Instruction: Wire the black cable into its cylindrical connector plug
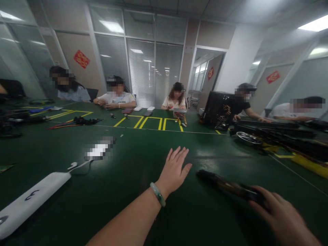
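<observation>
My left hand [175, 167] is stretched out above the green table [143, 164], palm down, fingers extended, with nothing in it. A pale green bangle [158, 194] sits on that wrist. At the lower right my right hand [279, 212] is closed around one end of a long black object [228, 184]. Motion blurs it, so I cannot make out its kind. Its thicker far end points left, towards my left hand, and stays apart from it.
At left lie a white elongated case [36, 201] marked 3, a white cable [83, 166] and a blurred-out bright device [98, 150]. Wire bundles [83, 120], a black box [217, 109], a metal bowl [248, 137] and black parts [289, 136] lie farther off. Several people sit around the table.
</observation>
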Tool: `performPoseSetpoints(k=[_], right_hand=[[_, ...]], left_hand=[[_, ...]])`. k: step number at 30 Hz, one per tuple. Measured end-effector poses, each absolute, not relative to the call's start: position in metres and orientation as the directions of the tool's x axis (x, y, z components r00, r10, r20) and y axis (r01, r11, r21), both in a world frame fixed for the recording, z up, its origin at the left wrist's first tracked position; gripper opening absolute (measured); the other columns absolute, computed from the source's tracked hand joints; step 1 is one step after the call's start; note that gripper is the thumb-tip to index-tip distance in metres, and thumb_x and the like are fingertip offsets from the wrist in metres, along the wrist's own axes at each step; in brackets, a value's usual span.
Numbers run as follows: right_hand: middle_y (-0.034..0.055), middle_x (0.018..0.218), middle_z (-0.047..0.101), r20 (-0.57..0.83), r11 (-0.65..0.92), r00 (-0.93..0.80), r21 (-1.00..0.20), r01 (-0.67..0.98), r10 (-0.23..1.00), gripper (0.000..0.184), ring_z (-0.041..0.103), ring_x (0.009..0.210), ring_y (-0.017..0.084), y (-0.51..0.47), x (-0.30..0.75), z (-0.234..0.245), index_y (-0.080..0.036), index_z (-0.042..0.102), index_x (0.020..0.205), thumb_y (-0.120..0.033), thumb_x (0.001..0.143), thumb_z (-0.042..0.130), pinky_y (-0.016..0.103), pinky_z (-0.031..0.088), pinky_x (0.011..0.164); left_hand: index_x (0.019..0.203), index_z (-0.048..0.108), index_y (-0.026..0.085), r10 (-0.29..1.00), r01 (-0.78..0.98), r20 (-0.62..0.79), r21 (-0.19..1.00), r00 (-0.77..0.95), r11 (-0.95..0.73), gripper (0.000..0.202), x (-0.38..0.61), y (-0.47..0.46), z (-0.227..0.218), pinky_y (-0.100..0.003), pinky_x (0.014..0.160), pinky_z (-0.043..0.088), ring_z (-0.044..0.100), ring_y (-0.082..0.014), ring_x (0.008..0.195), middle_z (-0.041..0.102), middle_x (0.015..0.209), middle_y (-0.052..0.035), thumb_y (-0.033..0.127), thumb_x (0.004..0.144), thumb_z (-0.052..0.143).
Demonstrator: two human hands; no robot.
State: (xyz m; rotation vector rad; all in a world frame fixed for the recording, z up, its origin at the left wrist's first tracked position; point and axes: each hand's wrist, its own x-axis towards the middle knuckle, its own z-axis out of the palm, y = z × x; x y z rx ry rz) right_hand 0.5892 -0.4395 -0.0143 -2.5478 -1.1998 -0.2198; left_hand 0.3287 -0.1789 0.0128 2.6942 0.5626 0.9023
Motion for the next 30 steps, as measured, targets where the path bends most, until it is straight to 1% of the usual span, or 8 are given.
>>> performPoseSetpoints(k=[2, 5, 12, 15, 17, 20, 24, 30], right_hand=[[0.0086, 0.11, 0.06, 0.197, -0.472, 0.53, -0.277, 0.837, 0.825, 0.041, 0.058, 0.094, 0.026, -0.395, 0.561, -0.01, -0.03, 0.053, 0.124, -0.04, 0.084, 0.061, 0.038, 0.048, 0.078], [0.0069, 0.111, 0.059, 0.208, -0.32, 0.403, -0.341, 0.884, 0.891, 0.041, 0.054, 0.102, 0.027, -0.317, 0.505, -0.002, -0.029, 0.055, 0.122, -0.036, 0.082, 0.063, 0.038, 0.041, 0.089], [0.0138, 0.114, 0.06, 0.105, -0.175, 0.259, -0.496, 0.85, 0.96, 0.032, 0.053, 0.108, 0.026, -0.209, 0.44, -0.001, -0.015, 0.058, 0.117, -0.019, 0.085, 0.055, 0.039, 0.034, 0.099], [0.012, 0.118, 0.061, 0.03, -0.131, 0.181, -0.578, 0.805, 0.983, 0.048, 0.057, 0.105, 0.024, -0.204, 0.467, 0.008, -0.016, 0.055, 0.125, -0.034, 0.082, 0.065, 0.032, 0.042, 0.091], [0.0124, 0.128, 0.056, 0.002, -0.129, 0.169, -0.637, 0.76, 0.986, 0.064, 0.057, 0.107, 0.022, -0.211, 0.496, 0.019, -0.017, 0.041, 0.138, -0.043, 0.084, 0.062, 0.03, 0.045, 0.087], [0.0105, 0.111, 0.065, -0.06, -0.168, 0.174, -0.678, 0.716, 0.983, 0.046, 0.062, 0.088, 0.018, -0.229, 0.534, 0.03, -0.016, 0.051, 0.129, -0.045, 0.093, 0.046, 0.026, 0.048, 0.071], [0.004, 0.081, 0.067, -0.114, -0.173, 0.131, -0.674, 0.718, 0.985, 0.037, 0.06, 0.071, 0.017, -0.254, 0.554, 0.029, -0.015, 0.067, 0.096, -0.049, 0.086, 0.056, 0.025, 0.043, 0.062], [0.0014, 0.081, 0.068, -0.364, -0.086, -0.186, -0.617, 0.782, 0.913, 0.038, 0.06, 0.07, 0.017, -0.279, 0.544, 0.027, -0.022, 0.072, 0.09, -0.055, 0.072, 0.07, 0.024, 0.04, 0.057]], left_hand=[[0.145, 0.025, 0.024, 0.397, 0.285, 0.593, 0.277, 0.701, -0.918, 0.049, 0.327, -0.185, 0.019, -0.048, 0.116, 0.011, 0.018, -0.0209, 0.141, 0.031, 0.149, -0.0025, 0.041, 0.099, 0.028], [0.144, 0.03, 0.023, 0.365, 0.293, 0.63, 0.221, 0.685, -0.93, 0.047, 0.327, -0.186, 0.019, -0.049, 0.116, 0.012, 0.022, -0.0217, 0.139, 0.035, 0.147, -0.0036, 0.037, 0.099, 0.031], [0.139, 0.038, 0.021, 0.532, 0.439, 0.557, 0.305, 0.638, -0.845, 0.042, 0.329, -0.15, -0.003, -0.043, 0.112, 0.027, 0.039, -0.0204, 0.131, 0.045, 0.14, -0.0054, 0.029, 0.1, 0.028], [0.137, 0.042, 0.019, 0.594, 0.472, 0.492, 0.361, 0.636, -0.804, 0.042, 0.326, -0.142, -0.005, -0.041, 0.105, 0.036, 0.048, -0.0209, 0.122, 0.052, 0.133, -0.0075, 0.032, 0.1, 0.027], [0.134, 0.045, 0.02, 0.596, 0.443, 0.451, 0.403, 0.665, -0.8, 0.042, 0.325, -0.142, -0.003, -0.04, 0.1, 0.04, 0.052, -0.0202, 0.117, 0.056, 0.128, -0.0068, 0.033, 0.1, 0.025], [0.13, 0.049, 0.022, 0.578, 0.409, 0.41, 0.431, 0.706, -0.805, 0.04, 0.325, -0.144, 0.0, -0.039, 0.096, 0.042, 0.055, -0.02, 0.112, 0.059, 0.123, -0.0053, 0.037, 0.1, 0.028], [0.122, 0.056, 0.022, 0.506, 0.381, 0.372, 0.36, 0.778, -0.852, 0.038, 0.326, -0.145, -0.002, -0.042, 0.098, 0.038, 0.054, -0.0228, 0.11, 0.061, 0.118, -0.0054, 0.043, 0.094, 0.043], [0.116, 0.055, 0.024, 0.415, 0.347, 0.33, 0.247, 0.848, -0.905, 0.042, 0.328, -0.147, -0.006, -0.043, 0.101, 0.031, 0.051, -0.0248, 0.108, 0.059, 0.112, -0.0045, 0.046, 0.082, 0.063]])
